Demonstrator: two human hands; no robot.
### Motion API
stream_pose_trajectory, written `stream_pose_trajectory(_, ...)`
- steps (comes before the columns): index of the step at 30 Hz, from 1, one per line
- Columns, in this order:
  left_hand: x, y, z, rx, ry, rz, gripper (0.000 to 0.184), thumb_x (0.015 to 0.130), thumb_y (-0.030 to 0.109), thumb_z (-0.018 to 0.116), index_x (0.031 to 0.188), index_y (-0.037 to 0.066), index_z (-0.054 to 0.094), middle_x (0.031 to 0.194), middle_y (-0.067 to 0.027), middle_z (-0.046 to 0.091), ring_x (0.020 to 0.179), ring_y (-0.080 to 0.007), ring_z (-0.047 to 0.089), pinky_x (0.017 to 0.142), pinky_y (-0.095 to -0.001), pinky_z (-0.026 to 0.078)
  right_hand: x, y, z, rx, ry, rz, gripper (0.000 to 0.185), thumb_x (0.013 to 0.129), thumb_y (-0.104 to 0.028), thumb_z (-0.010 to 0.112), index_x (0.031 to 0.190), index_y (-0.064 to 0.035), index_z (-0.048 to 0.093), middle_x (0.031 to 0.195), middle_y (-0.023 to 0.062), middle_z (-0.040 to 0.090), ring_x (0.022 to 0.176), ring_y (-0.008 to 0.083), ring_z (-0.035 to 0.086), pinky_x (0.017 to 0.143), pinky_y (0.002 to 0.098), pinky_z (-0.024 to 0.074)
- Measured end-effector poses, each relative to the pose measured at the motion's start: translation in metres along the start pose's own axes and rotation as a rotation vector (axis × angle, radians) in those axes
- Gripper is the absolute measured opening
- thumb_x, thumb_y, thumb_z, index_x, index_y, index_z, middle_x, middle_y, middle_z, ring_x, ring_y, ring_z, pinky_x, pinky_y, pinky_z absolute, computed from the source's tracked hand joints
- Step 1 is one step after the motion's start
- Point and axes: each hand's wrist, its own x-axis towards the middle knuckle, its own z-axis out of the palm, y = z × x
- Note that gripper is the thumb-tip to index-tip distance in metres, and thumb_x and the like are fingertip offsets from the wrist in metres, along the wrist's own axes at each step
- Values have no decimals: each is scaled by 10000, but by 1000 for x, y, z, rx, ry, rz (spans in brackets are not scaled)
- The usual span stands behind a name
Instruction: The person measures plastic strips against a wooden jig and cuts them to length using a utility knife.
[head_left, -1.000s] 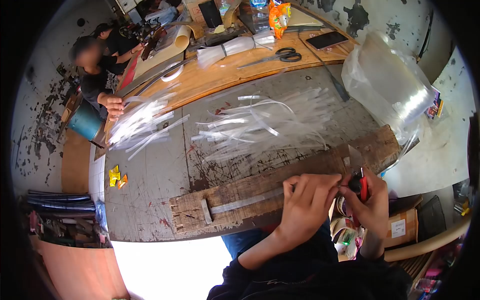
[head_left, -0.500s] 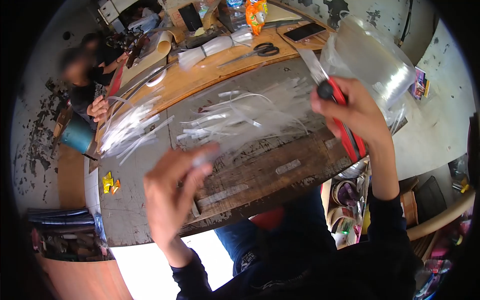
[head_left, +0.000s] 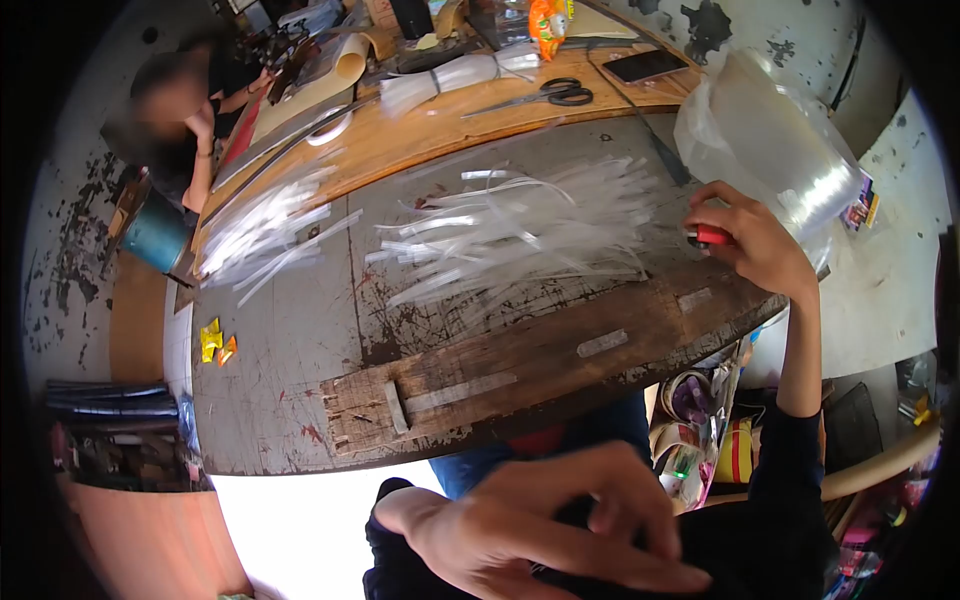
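My right hand [head_left: 755,240] is raised beyond the right end of the wooden plank [head_left: 640,310], its fingers closed round a red cutter [head_left: 712,236]; only a short red and black part of the cutter shows. My left hand [head_left: 560,520] hovers low over my lap, in front of the table edge, slightly blurred, with its fingers apart and nothing visible in them. A small metal bar [head_left: 397,408] stands across the left part of the plank, next to clear tape marks [head_left: 465,392]. Behind the plank lies a loose pile of clear plastic strips [head_left: 540,225].
More strips [head_left: 265,230] lie at the left, near a seated person [head_left: 175,130]. Candies [head_left: 210,340], scissors [head_left: 560,93], a phone [head_left: 645,67], a bundle of strips [head_left: 450,80] and a tape roll [head_left: 330,130] are around. A clear plastic roll [head_left: 790,150] stands at the right.
My left hand swung left over the plank, then down to my lap. My right hand lifted away with the cutter, which has turned. The co-worker's hand left the strips and is at the face.
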Motion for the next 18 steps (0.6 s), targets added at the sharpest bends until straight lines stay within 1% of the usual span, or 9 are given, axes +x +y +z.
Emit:
stream_pose_trajectory(2, 11, -11, 10, -107, -83, 42, 424, 763, 399, 621, 927, 9, 649, 898, -111, 546, 669, -168, 507, 538, -252, 418, 7, 1, 6, 21, -75, -71, 348, 623, 109, 553, 932, -46, 583, 999, 85, 521, 897, 299, 527, 779, 380, 425)
stream_pose_trajectory(5, 18, -15, 34, -304, 39, 260, 436, 769, 400, 605, 914, -6, 665, 873, -76, 502, 624, -102, 415, 501, -204, 335, 13, 3, 10, 22, -126, -157, 318, 632, 94, 565, 923, -35, 578, 971, 88, 530, 887, 297, 528, 762, 377, 423)
stream_pose_trajectory(8, 15, -14, 44, -637, 212, 70, 383, 761, 360, 639, 858, -10, 668, 848, -79, 495, 651, -104, 430, 528, -195, 338, 16, 5, 13, 13, -159, -91, 285, 643, 71, 576, 913, -22, 571, 930, 101, 540, 868, 302, 525, 744, 383, 416)
stream_pose_trajectory(9, 21, -24, 43, -599, 182, 231, 338, 761, 331, 653, 822, -2, 666, 839, -77, 489, 658, -104, 435, 538, -194, 343, 16, 6, 15, 19, -165, -93, 285, 643, 71, 576, 913, -22, 571, 930, 101, 540, 868, 302, 525, 744, 383, 416)
stream_pose_trajectory(11, 21, -33, 40, -553, 149, 393, 297, 761, 301, 667, 785, 5, 664, 830, -75, 483, 664, -104, 439, 548, -192, 347, 18, 11, 17, 30, -174, -128, 258, 654, 42, 589, 906, -8, 565, 909, 117, 544, 859, 312, 519, 735, 392, 407)
stream_pose_trajectory(14, 13, -29, 32, -540, 163, 420, 217, 760, 240, 677, 730, 27, 648, 847, -89, 489, 667, -108, 451, 550, -188, 360, 22, 20, 19, 24, -192, -193, 253, 661, 27, 594, 910, -3, 561, 908, 125, 544, 862, 322, 517, 743, 391, 403)
stream_pose_trajectory(15, 5, -16, 21, -497, 125, 202, 208, 749, 238, 687, 750, 32, 655, 850, -96, 489, 672, -110, 451, 562, -184, 368, 22, 20, 19, 24, -195, -194, 253, 661, 27, 594, 910, -3, 561, 908, 125, 544, 862, 322, 517, 743, 391, 403)
stream_pose_trajectory(17, -8, -7, 17, -309, 276, 23, 233, 776, 284, 649, 715, 60, 631, 788, -62, 537, 611, -99, 483, 489, -185, 324, 26, 18, 17, 23, -260, -226, 365, 630, 86, 568, 978, -23, 573, 904, 117, 550, 858, 297, 530, 726, 373, 413)
stream_pose_trajectory(18, -15, -10, 8, -255, 274, 88, 231, 779, 281, 647, 663, 88, 595, 699, -7, 534, 520, -72, 466, 451, -199, 263, 29, 17, 16, 19, -257, -226, 365, 630, 86, 568, 978, -23, 573, 904, 117, 550, 858, 297, 530, 726, 373, 413)
